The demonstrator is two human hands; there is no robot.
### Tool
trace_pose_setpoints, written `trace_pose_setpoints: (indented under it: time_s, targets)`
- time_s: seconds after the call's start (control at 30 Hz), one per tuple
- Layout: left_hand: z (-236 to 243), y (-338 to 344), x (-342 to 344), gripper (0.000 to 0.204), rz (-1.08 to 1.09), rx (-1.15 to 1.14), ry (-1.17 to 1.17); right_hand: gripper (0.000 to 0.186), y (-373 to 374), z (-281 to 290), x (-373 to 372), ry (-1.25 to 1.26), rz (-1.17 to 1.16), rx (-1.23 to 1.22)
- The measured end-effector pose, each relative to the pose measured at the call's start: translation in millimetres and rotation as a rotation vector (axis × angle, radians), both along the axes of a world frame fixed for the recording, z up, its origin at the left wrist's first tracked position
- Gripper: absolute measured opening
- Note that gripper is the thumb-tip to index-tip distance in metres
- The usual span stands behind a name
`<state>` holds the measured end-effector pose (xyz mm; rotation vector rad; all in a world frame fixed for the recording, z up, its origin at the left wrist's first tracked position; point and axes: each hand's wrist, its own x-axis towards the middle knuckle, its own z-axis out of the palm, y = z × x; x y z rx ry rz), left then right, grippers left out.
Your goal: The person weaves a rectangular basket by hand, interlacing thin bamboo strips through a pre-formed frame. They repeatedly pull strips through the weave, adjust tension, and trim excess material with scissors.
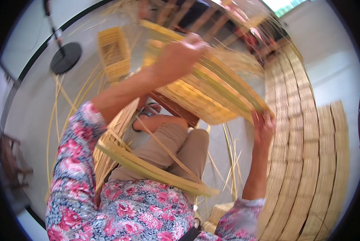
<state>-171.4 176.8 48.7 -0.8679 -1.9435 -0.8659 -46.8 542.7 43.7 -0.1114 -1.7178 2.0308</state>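
In front of me a pale woven bamboo basket (pixel 204 100) is held up at a tilt. Long flat bamboo strips (pixel 228 82), yellow and greenish, run along its upper edge. My left hand (pixel 185 54) is closed over the far edge, its fingers partly blurred. At the right end, the fingers of my right hand (pixel 263 122) grip the corner of the basket, thumb side up. Across my lap lies a curved bundle of split bamboo strips (pixel 148 168), with a thin single strip (pixel 168 150) slanting over my legs. Neither hand touches that bundle.
A finished rectangular basket (pixel 114 52) stands on the floor at far left, near a round black stand base (pixel 65 58). Rows of stacked woven baskets (pixel 292 140) fill the right side. Loose strips (pixel 230 160) are scattered around me. A small wooden stool (pixel 13 158) is at the left.
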Motion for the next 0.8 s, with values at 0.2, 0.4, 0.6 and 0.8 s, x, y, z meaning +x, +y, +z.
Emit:
trace_pose_setpoints:
  time_s: [0.2,0.4,0.6,0.8]
  targets:
    - [10.5,-7.6,19.1,0.021,0.048,-0.103,-0.049,0.013,4.1,-7.8,-3.1,0.135,0.124,-0.239]
    - [20.0,-4.9,13.2,0.010,-0.001,-0.117,-0.160,0.015,2.7,-12.6,-3.0,0.147,0.159,-0.301]
    - [18.2,-13.0,14.0,0.009,-0.057,-0.045,-0.041,0.013,-12.0,-14.1,0.0,0.176,-0.030,-0.163]
    - [5.1,-17.7,32.4,0.020,-0.033,0.038,-0.151,0.012,0.1,-27.2,-11.1,0.159,-0.034,-0.209]
